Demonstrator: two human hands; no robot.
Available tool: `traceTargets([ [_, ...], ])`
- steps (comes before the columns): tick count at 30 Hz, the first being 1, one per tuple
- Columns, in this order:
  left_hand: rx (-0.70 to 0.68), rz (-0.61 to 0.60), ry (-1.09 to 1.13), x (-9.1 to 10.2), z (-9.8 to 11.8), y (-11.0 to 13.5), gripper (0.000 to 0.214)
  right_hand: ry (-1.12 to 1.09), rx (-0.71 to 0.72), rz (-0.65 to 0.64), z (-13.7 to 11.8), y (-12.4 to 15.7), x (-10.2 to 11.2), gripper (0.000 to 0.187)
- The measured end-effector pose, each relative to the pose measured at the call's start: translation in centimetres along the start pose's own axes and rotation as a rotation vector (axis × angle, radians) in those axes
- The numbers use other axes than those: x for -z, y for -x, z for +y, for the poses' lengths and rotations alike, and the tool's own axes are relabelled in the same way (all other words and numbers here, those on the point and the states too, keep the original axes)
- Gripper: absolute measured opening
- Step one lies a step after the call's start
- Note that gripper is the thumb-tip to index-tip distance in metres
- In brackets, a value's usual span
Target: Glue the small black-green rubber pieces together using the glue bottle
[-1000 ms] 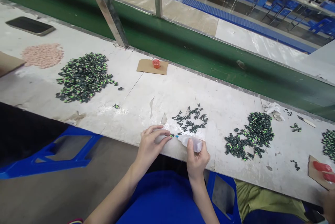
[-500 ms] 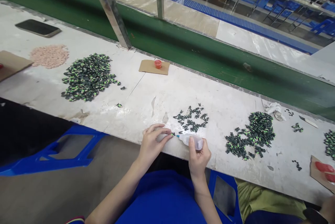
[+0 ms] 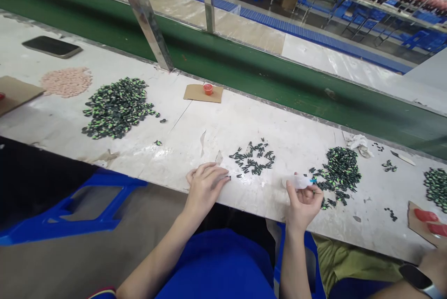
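My left hand (image 3: 205, 186) rests at the near edge of the white workbench (image 3: 195, 131), its fingertips pinched on a tiny black part (image 3: 228, 178). My right hand (image 3: 303, 202) is closed around a small clear squeeze bottle (image 3: 296, 181) with a blue nozzle that points right, next to a heap of black-and-green parts (image 3: 338, 173). A small scatter of black parts (image 3: 254, 157) lies between my two hands, a little farther from me.
A bigger heap of black-and-green parts (image 3: 117, 107), a pink pile (image 3: 67, 81) and a phone (image 3: 52, 47) lie at the left. A red cap on cardboard (image 3: 207, 88) sits by the green conveyor (image 3: 244, 66). A co-worker's wrist with a watch (image 3: 421, 280) shows bottom right.
My right hand has carried the bottle rightward, away from the left hand, and turned its nozzle to the right. The left hand stayed in place with the small part.
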State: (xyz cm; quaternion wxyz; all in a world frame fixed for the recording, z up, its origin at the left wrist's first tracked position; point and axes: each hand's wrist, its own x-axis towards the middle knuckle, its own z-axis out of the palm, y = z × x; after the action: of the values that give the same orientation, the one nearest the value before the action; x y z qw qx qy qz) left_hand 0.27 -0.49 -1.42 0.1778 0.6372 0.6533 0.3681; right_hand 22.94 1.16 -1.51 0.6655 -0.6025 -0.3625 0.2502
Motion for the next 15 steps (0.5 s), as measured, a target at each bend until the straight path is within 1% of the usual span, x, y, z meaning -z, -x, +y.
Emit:
traceTargets([
  [3, -0.098, 0.042, -0.073, -0.6, 1.3, -0.3, 0.008, 0.022, -0.056, -0.046, 0.3, -1.2, -0.1, 0.056],
  [6, -0.127, 0.015, -0.15, -1.7, 2.1, -0.6, 0.008, 0.087, -0.071, -0.063, 0.2, -1.2, -0.5, 0.059],
  [8, -0.123, -0.007, -0.182, -2.3, 2.1, -0.8, 0.012, 0.185, 0.018, -0.014, -0.2, -0.4, -0.6, 0.065],
  [10, -0.12, -0.022, -0.179, -2.7, 1.9, -0.9, 0.016, 0.321, 0.183, 0.107, -0.7, 0.9, -0.7, 0.066],
  [11, -0.123, -0.03, -0.168, -2.7, 1.9, -0.9, 0.017, 0.381, 0.261, 0.159, -0.9, 1.7, -0.8, 0.061],
  [12, -0.129, -0.039, -0.153, -2.6, 1.9, -0.8, 0.017, 0.408, 0.315, 0.175, -1.2, 2.5, -0.9, 0.053],
  [13, -0.138, -0.05, -0.136, -2.5, 1.9, -0.8, 0.017, 0.405, 0.316, 0.112, -1.3, 3.4, -1.1, 0.043],
  [14, -0.15, -0.063, -0.116, -2.3, 2.0, -0.7, 0.016, 0.378, 0.266, -0.013, -1.4, 4.1, -1.4, 0.035],
  [15, -0.165, -0.075, -0.093, -2.0, 2.1, -0.6, 0.016, 0.329, 0.177, -0.158, -1.5, 4.8, -1.9, 0.031],
])
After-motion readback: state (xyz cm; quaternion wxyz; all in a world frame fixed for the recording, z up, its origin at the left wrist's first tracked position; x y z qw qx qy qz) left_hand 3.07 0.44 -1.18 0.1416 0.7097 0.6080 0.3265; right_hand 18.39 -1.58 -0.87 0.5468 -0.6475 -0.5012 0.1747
